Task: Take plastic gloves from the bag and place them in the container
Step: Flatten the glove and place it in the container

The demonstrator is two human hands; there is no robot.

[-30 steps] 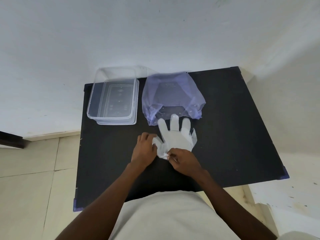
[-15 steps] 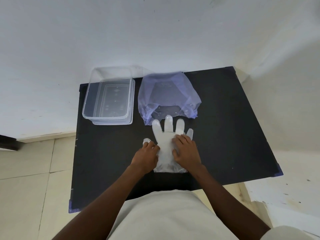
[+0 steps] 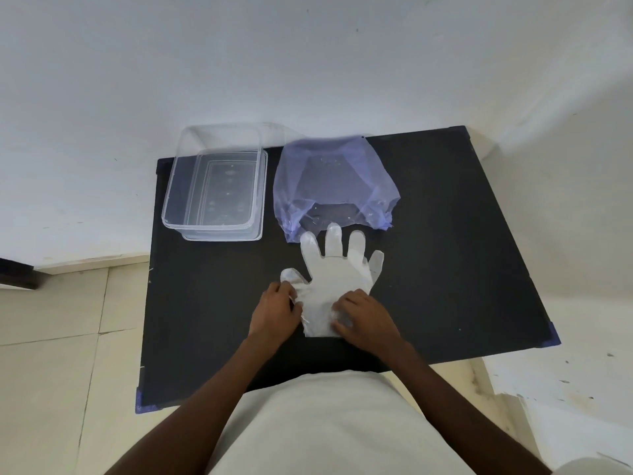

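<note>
Plastic glove (image 3: 334,279): flat on the black tabletop (image 3: 445,252), long axis near to far, tips touching the bag (image 3: 334,180). Left hand (image 3: 275,311) pinches the thumb-side edge; right hand (image 3: 364,320) presses, fingers spread. Container (image 3: 171,200) far left, nearer the left hand.

glove (image 3: 337,286) cuff under right hand (image 3: 368,318), both elbows cut off

Clear glove (image 3: 337,275), pale violet bag (image 3: 334,176), clear container (image 3: 215,190), black table (image 3: 445,252).
</note>
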